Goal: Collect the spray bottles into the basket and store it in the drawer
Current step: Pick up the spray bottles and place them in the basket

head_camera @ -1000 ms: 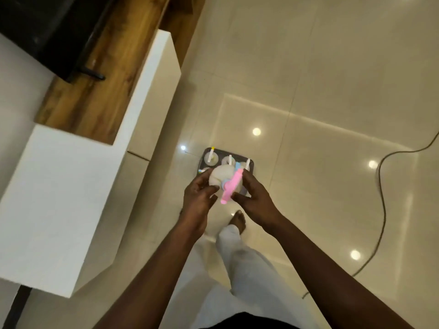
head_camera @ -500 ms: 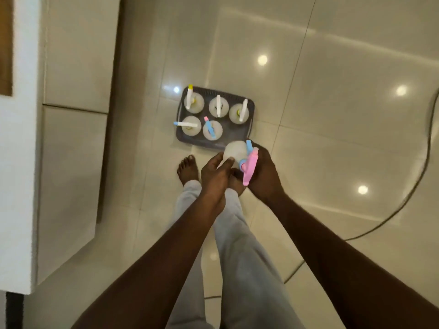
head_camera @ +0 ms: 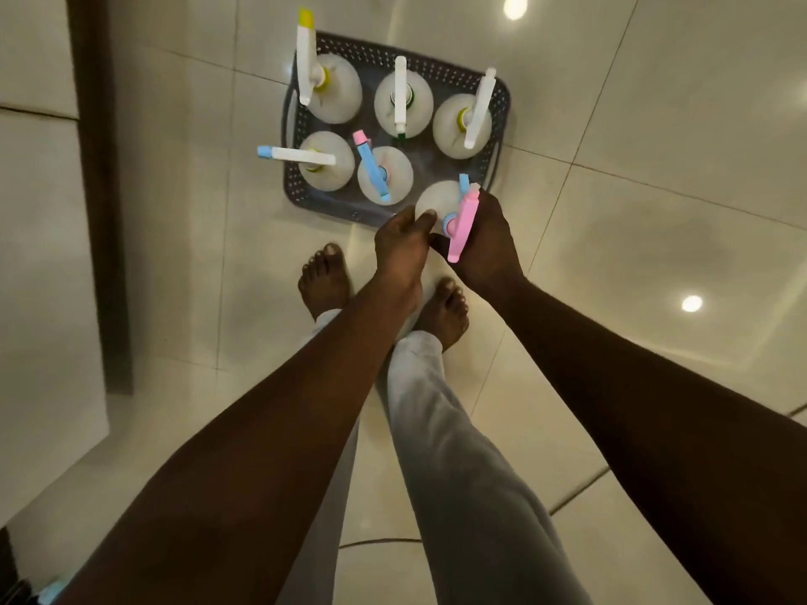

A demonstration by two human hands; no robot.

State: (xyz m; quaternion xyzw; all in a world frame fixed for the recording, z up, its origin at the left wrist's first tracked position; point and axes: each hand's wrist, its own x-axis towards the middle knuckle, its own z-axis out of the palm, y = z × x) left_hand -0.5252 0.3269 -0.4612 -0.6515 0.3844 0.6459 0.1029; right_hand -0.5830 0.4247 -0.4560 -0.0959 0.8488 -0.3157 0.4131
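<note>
Head view, straight down. Nearest: two bare forearms and pale trouser legs [head_camera: 454, 451], bare feet [head_camera: 325, 279] on the glossy tiled floor [head_camera: 655, 211], just short of the basket. Next: left hand [head_camera: 399, 251] and right hand [head_camera: 489, 242] together at the basket's near right corner, both closed on one white spray bottle with pink trigger head [head_camera: 463, 224]; left grip with fingertips [head_camera: 425, 218] pressed on the bottle's rounded shoulder, right grip wrapped round the far side beneath the pink head. Bottle upright over that corner of the basket; whether resting on the basket's bottom, cannot tell. Beyond: dark perforated basket [head_camera: 292, 124] on the floor, five more white spray bottles standing inside. Near row: one with blue-tipped white head [head_camera: 297, 155] at the left, one with blue and pink head [head_camera: 371, 170] in the middle. Far row: yellow-tipped head [head_camera: 305, 58] at the left, white head [head_camera: 400, 93] in the middle, another white head [head_camera: 479, 109] at the right. Left of the basket, well apart: pale cabinet front [head_camera: 39, 255] with a dark vertical strip.
</note>
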